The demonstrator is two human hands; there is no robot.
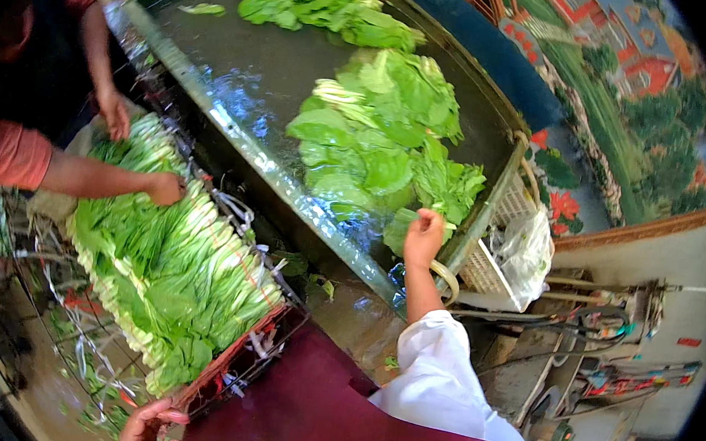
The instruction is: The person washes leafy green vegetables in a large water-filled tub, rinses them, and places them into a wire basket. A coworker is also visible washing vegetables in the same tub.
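Observation:
At the near right corner of a water-filled tank [210, 111], my right hand [424, 238] is closed on some leafy greens [398, 229], with pale stalk ends showing beside the fingers. A large pile of the same greens [369, 149] floats just beyond it. My left hand [152, 428] is low in the picture beside the near corner of a wire crate [248, 363]. Its fingers are loosely bent and apart, with nothing seen in them. Neat rows of greens [185, 263] with white stalks fill the crate.
Across the crate, a co-worker's hand [166, 189] rests on the packed greens, the other close by. More greens [316, 1] float at the tank's far end. A white plastic basket with a clear bag [524, 254] stands right of the tank, near hoses [601, 315].

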